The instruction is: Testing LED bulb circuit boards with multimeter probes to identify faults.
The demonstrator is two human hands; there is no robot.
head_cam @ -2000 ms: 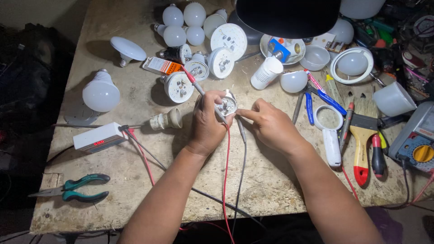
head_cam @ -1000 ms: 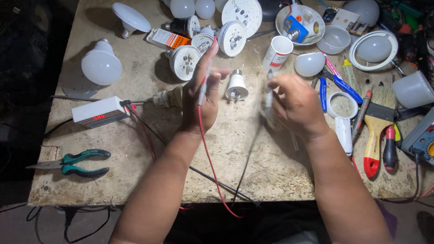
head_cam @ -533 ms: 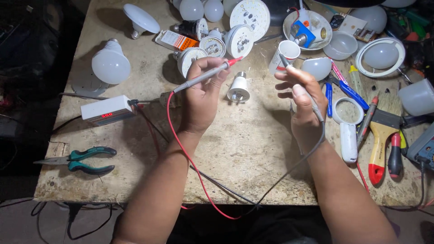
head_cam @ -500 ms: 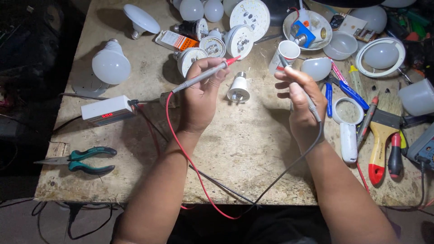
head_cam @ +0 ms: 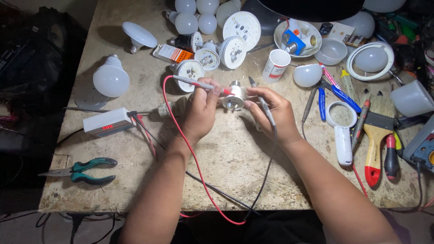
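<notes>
My left hand [head_cam: 201, 112] holds a red test probe [head_cam: 199, 84] whose red lead [head_cam: 181, 135] loops down off the bench. My right hand [head_cam: 273, 113] holds a black test probe [head_cam: 262, 101] with a black lead [head_cam: 266, 171]. Between the two hands sits a small white bulb base [head_cam: 235, 97], its open circuit face turned toward me. Both hands' fingertips touch it, and the red probe's tip rests against it.
Around the worn bench [head_cam: 226, 180] lie several white bulbs [head_cam: 110, 79], open bulb housings [head_cam: 233, 49], a white cup [head_cam: 275, 65], a white tester box [head_cam: 108, 123], green pliers [head_cam: 86, 169], a paintbrush [head_cam: 375, 140], screwdrivers [head_cam: 391, 156] and a meter [head_cam: 422, 147] at the right edge.
Both hands, held apart with the probes raised a moment ago, have come together on the bulb base. The base now lies tipped with its open face toward me.
</notes>
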